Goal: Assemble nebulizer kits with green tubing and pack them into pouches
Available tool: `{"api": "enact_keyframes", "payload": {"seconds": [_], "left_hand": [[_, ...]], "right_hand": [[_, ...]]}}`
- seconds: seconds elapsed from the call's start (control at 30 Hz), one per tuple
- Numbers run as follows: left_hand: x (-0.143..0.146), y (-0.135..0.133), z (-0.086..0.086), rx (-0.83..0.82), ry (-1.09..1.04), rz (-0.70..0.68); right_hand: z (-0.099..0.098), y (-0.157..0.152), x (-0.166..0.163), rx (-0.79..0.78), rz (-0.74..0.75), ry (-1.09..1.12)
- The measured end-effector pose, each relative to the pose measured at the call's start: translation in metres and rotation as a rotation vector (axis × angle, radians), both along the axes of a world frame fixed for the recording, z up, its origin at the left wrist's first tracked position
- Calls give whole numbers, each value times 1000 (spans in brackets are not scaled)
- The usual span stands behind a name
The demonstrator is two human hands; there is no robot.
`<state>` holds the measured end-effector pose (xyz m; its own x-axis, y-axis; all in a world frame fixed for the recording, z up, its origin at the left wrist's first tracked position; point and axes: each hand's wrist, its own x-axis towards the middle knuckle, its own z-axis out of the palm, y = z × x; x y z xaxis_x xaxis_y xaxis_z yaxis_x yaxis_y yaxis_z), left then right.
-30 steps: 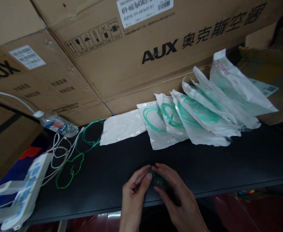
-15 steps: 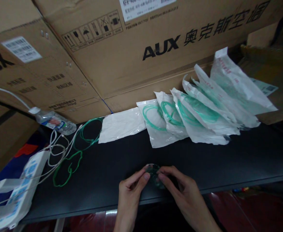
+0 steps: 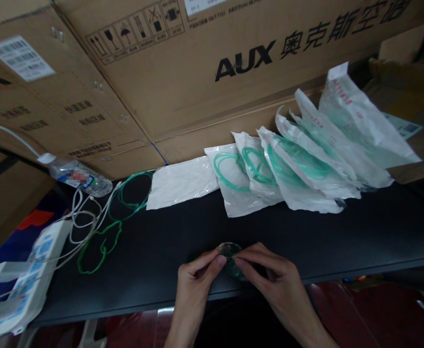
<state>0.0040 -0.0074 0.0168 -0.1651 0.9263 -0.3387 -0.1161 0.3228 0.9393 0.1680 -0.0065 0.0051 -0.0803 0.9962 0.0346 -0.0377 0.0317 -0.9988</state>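
Close to the table's front edge, both hands pinch a small clear, green-tinted plastic piece with a rounded rim (image 3: 230,249); fingers cover part of it, so its kind is unclear. My left hand (image 3: 199,275) grips its left side between thumb and forefinger. On the opposite side, the thumb and fingertips of my right hand (image 3: 271,270) are closed on it. A green elastic strap (image 3: 103,251) lies loose to the left. Behind that sits a coil of thin green tubing (image 3: 128,205), beside a flat white packet (image 3: 181,183).
Several clear-and-white pouches with green tubing (image 3: 255,205) lean in a row along the back. Large cardboard boxes (image 3: 182,96) stand behind the black table (image 3: 153,261). At left are a power strip (image 3: 39,270), white cables (image 3: 76,227) and a water bottle (image 3: 79,176).
The view has tilted down slightly, shifting the background up. Both hands keep their pinch on the clear plastic piece; the right fingers have shifted slightly, and more of its rim shows.
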Motion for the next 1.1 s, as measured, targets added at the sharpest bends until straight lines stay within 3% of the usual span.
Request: {"api": "enact_keyframes", "payload": {"seconds": [0.3, 0.63, 0.9, 1.1], "left_hand": [[-9, 0, -8, 51, 38, -143], [-7, -2, -11, 41, 9, -110], [-4, -4, -13, 28, -53, 17], [-6, -3, -10, 51, -91, -65]], "right_hand": [[-4, -5, -8, 155, -120, -34], [-4, -1, -1, 35, -30, 39], [4, -8, -8, 53, -13, -102], [6, -12, -14, 67, -91, -85]]}}
